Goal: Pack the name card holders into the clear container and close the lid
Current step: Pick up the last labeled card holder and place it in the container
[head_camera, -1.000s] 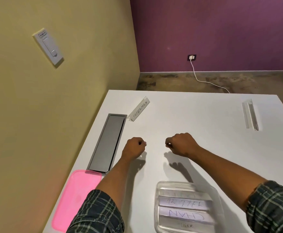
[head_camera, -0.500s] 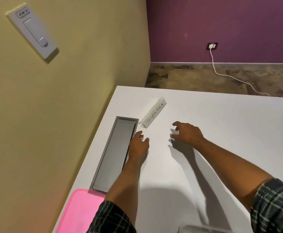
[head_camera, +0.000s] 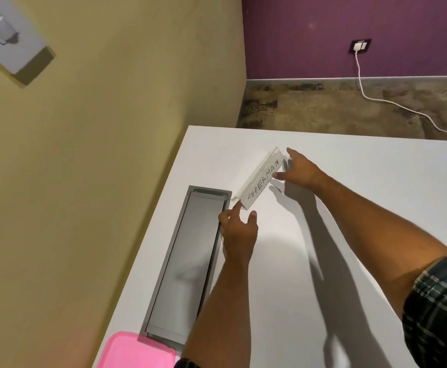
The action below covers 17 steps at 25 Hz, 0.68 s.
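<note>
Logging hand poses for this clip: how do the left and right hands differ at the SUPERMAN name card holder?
The left hand is at the near end of the clear SUPERMAN name card holder, by the grey recessed tray; the right hand is at its far end. The left's fingers point up the table; the right's spread leftward. Both are open, neither gripping yet.

A white bench [head_camera: 349, 208] meets a yellow wall [head_camera: 110, 155]; a purple wall [head_camera: 323, 35] carries a socket [head_camera: 360, 46] above mottled floor [head_camera: 323, 107].
</note>
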{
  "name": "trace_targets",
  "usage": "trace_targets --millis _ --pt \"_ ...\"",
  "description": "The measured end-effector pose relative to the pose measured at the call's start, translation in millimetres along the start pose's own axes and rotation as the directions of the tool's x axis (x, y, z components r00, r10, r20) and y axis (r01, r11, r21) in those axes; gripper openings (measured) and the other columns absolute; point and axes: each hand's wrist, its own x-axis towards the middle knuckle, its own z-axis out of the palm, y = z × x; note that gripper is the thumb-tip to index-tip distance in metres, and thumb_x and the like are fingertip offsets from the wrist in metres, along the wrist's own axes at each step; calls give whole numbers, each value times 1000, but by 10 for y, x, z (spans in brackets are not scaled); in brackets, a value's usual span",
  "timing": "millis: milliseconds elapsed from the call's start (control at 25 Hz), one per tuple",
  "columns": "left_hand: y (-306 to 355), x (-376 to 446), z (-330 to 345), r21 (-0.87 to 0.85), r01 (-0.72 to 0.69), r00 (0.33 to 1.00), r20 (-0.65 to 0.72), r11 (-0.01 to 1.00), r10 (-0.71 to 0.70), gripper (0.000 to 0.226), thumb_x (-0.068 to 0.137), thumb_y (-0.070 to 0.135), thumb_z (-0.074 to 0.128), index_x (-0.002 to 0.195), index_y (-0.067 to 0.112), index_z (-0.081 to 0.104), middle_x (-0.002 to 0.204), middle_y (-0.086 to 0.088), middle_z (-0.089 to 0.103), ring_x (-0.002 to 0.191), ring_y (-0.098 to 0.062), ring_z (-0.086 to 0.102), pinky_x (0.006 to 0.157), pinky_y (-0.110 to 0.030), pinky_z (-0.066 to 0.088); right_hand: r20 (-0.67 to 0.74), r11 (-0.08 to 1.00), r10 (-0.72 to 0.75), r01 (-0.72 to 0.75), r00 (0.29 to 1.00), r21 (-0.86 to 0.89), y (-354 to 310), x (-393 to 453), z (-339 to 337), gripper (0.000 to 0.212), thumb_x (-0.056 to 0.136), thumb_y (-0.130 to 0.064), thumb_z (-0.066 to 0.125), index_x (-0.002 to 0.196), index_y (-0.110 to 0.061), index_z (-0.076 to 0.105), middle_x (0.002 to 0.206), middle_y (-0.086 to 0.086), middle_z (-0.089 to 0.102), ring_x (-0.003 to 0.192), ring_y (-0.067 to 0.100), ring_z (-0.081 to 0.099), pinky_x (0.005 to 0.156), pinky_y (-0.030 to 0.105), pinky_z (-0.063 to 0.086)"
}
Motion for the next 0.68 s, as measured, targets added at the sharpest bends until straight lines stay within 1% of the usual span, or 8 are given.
trace_targets --millis 120,160,280,360,400,520,600,680 --pt "136 127 72 -44 130 986 -103 990 -134 37 94 35 63 131 30 64 122 -8 50 115 -28 57 97 -42 52 83 993 -85 78 993 90 -36 136 80 82 74 -27 87 141 -24 40 138 -3 58 131 25 55 106 38 45" --pt "159 166 79 -37 155 981 -116 987 -158 34 96 36 61 128 30 65 119 -8 52 111 -29 58 95 -41 53 103 991 -105 95 989 96 -40 156 93 86 72 -25 89 141 -22 39 137 -2 58 129 25 56 109 42 45" --pt "141 228 73 -37 160 978 -126 986 -164 27 99 35 54 121 25 67 116 -8 62 106 -29 63 91 -42 57 114 993 -104 97 988 67 -45 141 124 108 68 -25 91 154 -20 27 149 6 48 137 27 48 113 51 41" --pt "106 205 71 -103 148 979 -128 984 -161 24 101 30 51 115 20 68 112 -7 67 103 -27 65 88 -40 59 65 995 -70 65 995 73 2 70 109 109 70 -21 91 157 -24 25 150 8 44 137 28 45 113 50 42" --pt "94 172 66 -131 138 979 -134 982 -155 22 101 26 51 111 17 69 108 -7 69 101 -27 66 86 -39 59 23 997 -47 46 999 67 39 4 74 107 71 -19 90 157 -25 26 148 8 44 135 26 47 111 47 44" --pt "76 30 1 -142 129 982 -118 981 -146 17 98 15 53 96 10 70 97 -7 70 94 -29 67 82 -38 58 -90 993 -77 68 993 -91 174 -295 -101 91 72 -19 88 151 -20 42 133 10 53 118 24 56 97 37 49" --pt "72 -88 -62 -72 143 988 -55 987 -147 17 96 15 53 93 10 69 98 -9 71 93 -30 68 82 -39 60 -68 949 -147 121 987 -291 274 -590 -204 87 69 -22 87 147 -18 47 126 12 55 117 30 56 95 38 50" --pt "145 -259 -151 -13 144 989 17 989 -144 17 95 15 53 92 11 69 99 -11 71 93 -32 68 83 -43 60 -24 880 -164 135 986 -456 387 -999 -299 87 68 -25 86 146 -16 48 125 12 54 116 33 54 93 40 51"
